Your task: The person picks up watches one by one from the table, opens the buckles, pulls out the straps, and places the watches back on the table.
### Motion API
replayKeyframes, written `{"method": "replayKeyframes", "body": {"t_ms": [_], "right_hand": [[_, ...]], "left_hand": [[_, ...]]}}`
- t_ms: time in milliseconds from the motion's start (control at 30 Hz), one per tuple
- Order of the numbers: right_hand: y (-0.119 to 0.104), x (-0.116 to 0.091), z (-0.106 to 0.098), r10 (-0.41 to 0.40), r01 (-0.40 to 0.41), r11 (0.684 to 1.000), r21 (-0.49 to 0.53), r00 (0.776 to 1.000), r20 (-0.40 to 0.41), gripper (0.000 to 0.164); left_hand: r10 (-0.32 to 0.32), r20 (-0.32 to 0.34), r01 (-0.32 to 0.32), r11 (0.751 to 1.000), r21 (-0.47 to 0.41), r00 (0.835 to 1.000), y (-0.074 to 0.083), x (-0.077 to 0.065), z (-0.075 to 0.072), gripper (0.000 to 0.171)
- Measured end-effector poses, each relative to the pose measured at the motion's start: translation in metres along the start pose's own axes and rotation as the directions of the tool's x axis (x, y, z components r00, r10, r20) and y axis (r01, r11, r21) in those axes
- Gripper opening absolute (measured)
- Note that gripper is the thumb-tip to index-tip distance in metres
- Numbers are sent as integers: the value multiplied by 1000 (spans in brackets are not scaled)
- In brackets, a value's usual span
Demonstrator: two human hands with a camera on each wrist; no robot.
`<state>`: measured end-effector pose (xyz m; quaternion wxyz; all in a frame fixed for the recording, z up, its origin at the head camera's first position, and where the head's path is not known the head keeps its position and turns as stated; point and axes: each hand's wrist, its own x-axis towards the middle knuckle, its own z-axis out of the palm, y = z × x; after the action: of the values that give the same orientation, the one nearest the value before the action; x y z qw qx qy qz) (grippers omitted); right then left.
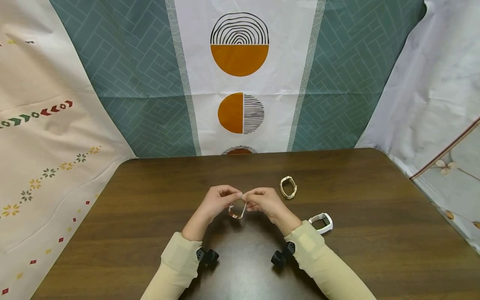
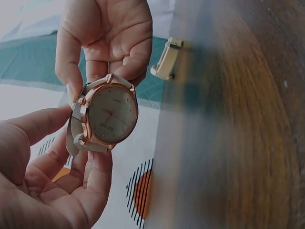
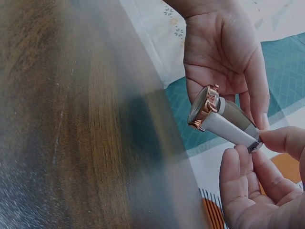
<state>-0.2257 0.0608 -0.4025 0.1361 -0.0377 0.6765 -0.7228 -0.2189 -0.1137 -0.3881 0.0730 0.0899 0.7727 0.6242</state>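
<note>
Head view: above a dark brown wood-grain desk (image 1: pixel 150 208), the fingers of the left hand (image 1: pixel 222 200) and right hand (image 1: pixel 264 201) both pinch the whitish strap of a round-dialled, rose-gold-cased watch (image 2: pixel 112 115). A gold-coloured loop band (image 1: pixel 288 196) sits beyond the right hand; a white looped band (image 1: pixel 328 223) sits beside the cream right sleeve (image 1: pixel 311 243).

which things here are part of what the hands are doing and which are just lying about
In use:
- rose-gold watch with pale strap
- left hand and right hand, both holding its strap

Lying about:
- gold-coloured band on the table
- white band, also there
</note>
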Motion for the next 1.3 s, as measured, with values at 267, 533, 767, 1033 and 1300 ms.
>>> {"method": "replayKeyframes", "body": {"t_ms": [267,533,767,1033,1300], "right_hand": [[1,0,0,15,-15,1000,1,1000,-2,17],[2,-1,0,25,-25,1000,-4,1000,-16,19],[-1,-3,1,31,-31,1000,-2,999,-33,19],[0,-2,0,31,-31,999,15,999,-34,20],[-2,-2,1,54,-50,997,64,997,-54,19]], "left_hand": [[-28,28,28,1000,-11,999,0,0,4,18],[-69,41,70,997,-24,997,-1,0,6,20],[-92,19,92,996,-19,996,0,-1,9,21],[-98,1,98,995,-19,995,-2,1,10,21],[-91,27,92,995,-46,995,-3,1,11,25]]}}
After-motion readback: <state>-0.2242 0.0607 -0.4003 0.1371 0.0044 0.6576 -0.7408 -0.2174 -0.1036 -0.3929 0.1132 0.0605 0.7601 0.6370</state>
